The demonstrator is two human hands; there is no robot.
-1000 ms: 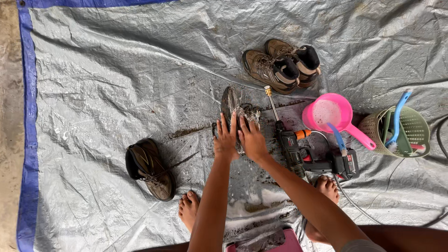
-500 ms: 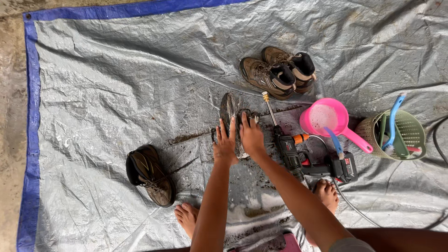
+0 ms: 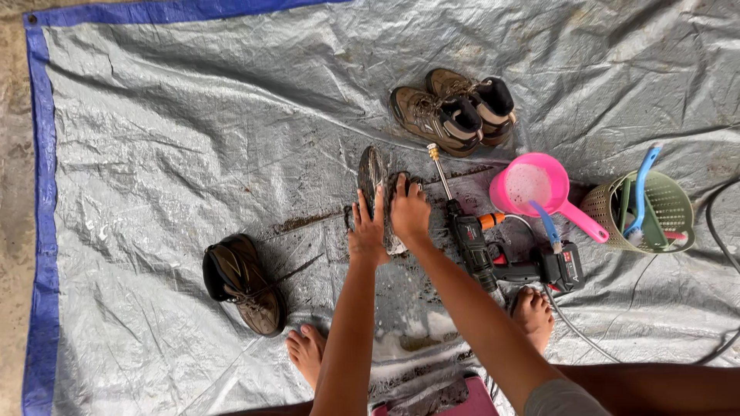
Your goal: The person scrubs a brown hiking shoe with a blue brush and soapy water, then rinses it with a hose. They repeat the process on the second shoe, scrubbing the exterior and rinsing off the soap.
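a grey tarp covers the ground. at its middle, both hands grip a muddy shoe lying on its side: left hand clasped on its near edge, right hand closed over its upper. beside the shoe lie a spray gun, a pink scoop, and a second shoe.

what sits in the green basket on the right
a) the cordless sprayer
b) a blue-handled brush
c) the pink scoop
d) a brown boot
b: a blue-handled brush stands in the green basket, while the pink scoop lies on the tarp beside it, the cordless sprayer lies farther left, and both hands, left hand and right hand, hold a muddy shoe.
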